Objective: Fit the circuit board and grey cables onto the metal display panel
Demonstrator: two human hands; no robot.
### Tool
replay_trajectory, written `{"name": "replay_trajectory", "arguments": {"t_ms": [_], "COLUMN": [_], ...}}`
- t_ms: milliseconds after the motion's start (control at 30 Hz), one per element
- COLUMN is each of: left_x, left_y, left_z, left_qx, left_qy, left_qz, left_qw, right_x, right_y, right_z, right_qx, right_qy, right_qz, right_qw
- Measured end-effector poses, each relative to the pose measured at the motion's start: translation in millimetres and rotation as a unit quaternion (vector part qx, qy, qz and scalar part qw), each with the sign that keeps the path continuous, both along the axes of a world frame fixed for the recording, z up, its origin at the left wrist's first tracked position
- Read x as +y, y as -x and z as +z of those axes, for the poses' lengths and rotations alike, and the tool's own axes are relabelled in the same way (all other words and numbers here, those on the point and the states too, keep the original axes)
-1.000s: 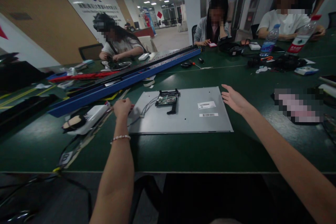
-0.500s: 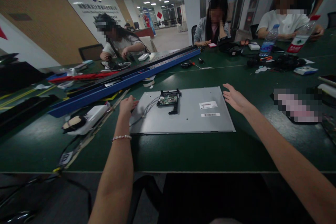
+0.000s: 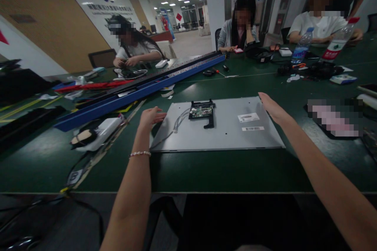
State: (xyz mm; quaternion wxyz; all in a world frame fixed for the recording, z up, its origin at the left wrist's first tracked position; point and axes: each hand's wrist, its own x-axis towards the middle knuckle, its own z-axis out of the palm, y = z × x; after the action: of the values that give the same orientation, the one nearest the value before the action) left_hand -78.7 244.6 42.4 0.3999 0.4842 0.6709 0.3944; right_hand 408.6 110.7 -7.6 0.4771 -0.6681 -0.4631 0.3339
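Observation:
A flat grey metal panel, looking like the back of a display, lies on the green table. On it sit a green circuit board in a black bracket, thin grey cables and two white labels. My left hand is at the panel's left edge, fingers stretched out towards it. Along the right edge lies my right hand, its fingers straight and apparently touching the rim. Neither hand is wrapped round anything. The panel's underside is hidden.
A long blue rail slants across the table behind the panel. A white device with cables lies left, a phone-like object right. Two bottles stand at the back right. Several people sit across the table.
The panel with its board has slid to the right. My left hand has shifted slightly right, and my right hand has come against the panel's right edge.

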Motion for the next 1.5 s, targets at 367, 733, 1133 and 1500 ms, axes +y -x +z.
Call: {"name": "replay_trajectory", "arguments": {"t_ms": [367, 733, 1133, 1500], "left_x": [-3, 0, -15, -29], "left_y": [-17, -20, -42, -62], "left_z": [5.5, 4.4, 13.8, 23.6], "left_qx": [-0.003, -0.062, -0.049, -0.031], "left_qy": [0.031, 0.086, 0.1, 0.11], "left_qz": [-0.04, -0.082, -0.151, -0.167], "left_qw": [0.999, 0.991, 0.982, 0.979], "right_x": [-5, -6, -17, -20], "right_y": [-11, -38, -54, -76], "right_z": [5.3, 2.3, 4.4, -7.0], "right_qx": [-0.067, -0.148, -0.256, -0.281], "right_qy": [0.041, 0.052, 0.094, 0.106], "right_qz": [-0.06, -0.087, -0.099, -0.119], "right_qw": [0.995, 0.984, 0.957, 0.946]}}
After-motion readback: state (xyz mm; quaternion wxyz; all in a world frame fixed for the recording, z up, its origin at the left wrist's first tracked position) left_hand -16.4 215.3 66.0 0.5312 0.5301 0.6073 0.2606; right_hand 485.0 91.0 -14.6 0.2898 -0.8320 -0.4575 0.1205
